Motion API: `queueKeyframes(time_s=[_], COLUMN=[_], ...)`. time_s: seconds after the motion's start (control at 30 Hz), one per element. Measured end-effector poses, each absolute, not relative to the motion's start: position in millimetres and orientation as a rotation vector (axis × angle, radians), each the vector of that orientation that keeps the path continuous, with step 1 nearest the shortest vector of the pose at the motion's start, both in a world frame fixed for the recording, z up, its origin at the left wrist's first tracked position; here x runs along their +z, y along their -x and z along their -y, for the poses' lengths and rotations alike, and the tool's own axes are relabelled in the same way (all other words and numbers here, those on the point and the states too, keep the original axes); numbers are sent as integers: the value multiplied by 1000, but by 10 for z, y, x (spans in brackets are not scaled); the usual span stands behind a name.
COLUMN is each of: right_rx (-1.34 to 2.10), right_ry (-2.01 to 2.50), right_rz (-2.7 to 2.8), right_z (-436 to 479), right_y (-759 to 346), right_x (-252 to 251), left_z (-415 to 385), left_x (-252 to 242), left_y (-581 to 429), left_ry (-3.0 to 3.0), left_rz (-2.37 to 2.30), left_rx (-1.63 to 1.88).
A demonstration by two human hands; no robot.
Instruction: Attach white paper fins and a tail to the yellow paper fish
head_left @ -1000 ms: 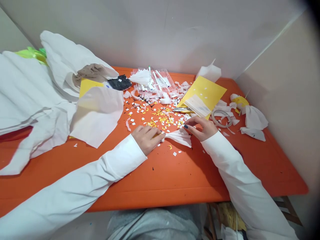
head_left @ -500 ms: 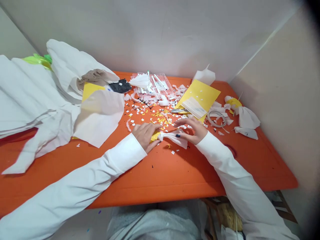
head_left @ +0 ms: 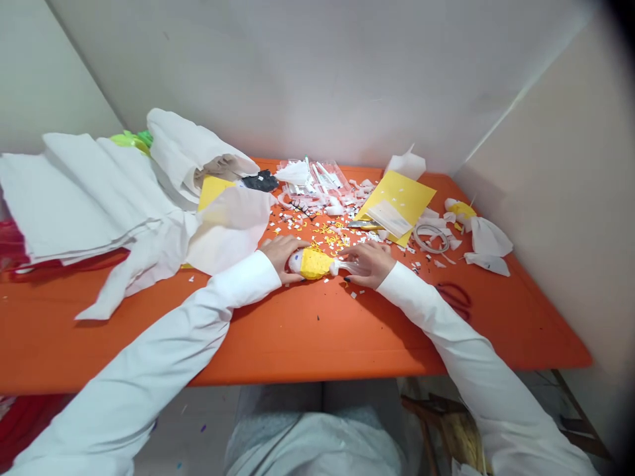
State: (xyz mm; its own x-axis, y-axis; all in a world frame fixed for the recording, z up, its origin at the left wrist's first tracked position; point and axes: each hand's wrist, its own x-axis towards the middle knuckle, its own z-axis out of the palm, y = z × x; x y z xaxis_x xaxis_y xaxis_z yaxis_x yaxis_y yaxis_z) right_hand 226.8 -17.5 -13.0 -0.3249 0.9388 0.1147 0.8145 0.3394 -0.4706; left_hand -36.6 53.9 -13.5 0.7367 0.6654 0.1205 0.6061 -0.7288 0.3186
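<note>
A small fish-shaped paper craft (head_left: 316, 263) lies on the orange table between my hands. It has a white head with a blue eye spot, a yellow scaly body and a gathered white tail. My left hand (head_left: 278, 258) curls around the head end, thumb below and fingers above. At the tail, my right hand (head_left: 374, 263) closes its fingers around the white paper, partly covering it. A similar yellow and white paper fish (head_left: 464, 210) rests at the far right.
Yellow and white paper scraps (head_left: 330, 233) litter the table (head_left: 307, 350). Behind them are a utility knife (head_left: 364, 225), yellow sheet (head_left: 397, 201), tape roll (head_left: 430, 238) and clear box of markers (head_left: 322, 175). White paper sheets (head_left: 94, 198) pile up left; red loops (head_left: 456, 297) lie right.
My left hand has shifted back toward the head, uncovering the yellow body and blue eye. My right hand has closed in around the spread tail. The view has turned a little left.
</note>
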Motion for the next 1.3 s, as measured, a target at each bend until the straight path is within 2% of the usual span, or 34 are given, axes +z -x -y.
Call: queueKeyframes(time_s=[0.13, 0.27, 0.47, 0.8, 0.93, 1.1, 1.3], right_rx=[419, 289, -5, -116, 172, 1184, 1608], right_ry=[1431, 1526, 1635, 1581, 1547, 1047, 808], right_rz=[2245, 2270, 2193, 2018, 1839, 1210, 1146], right_z=[140, 129, 113, 146, 112, 43, 190], right_y=[-2416, -2387, -2197, -2143, -2205, -2206, -1925], right_x=[-2, 141, 45, -82, -96, -138, -249], left_z=[-550, -488, -420, -412, -379, -381, -328], left_x=[-144, -128, -185, -229, -208, -227, -201], left_y=[333, 260, 175, 171, 176, 197, 157], left_ry=[-2660, -2650, -2633, -2541, -2406, -2247, -2138], left_rz=[-827, -844, -941, -876, -826, -869, -827], left_rx=[647, 844, 881, 991, 1041, 1081, 1049])
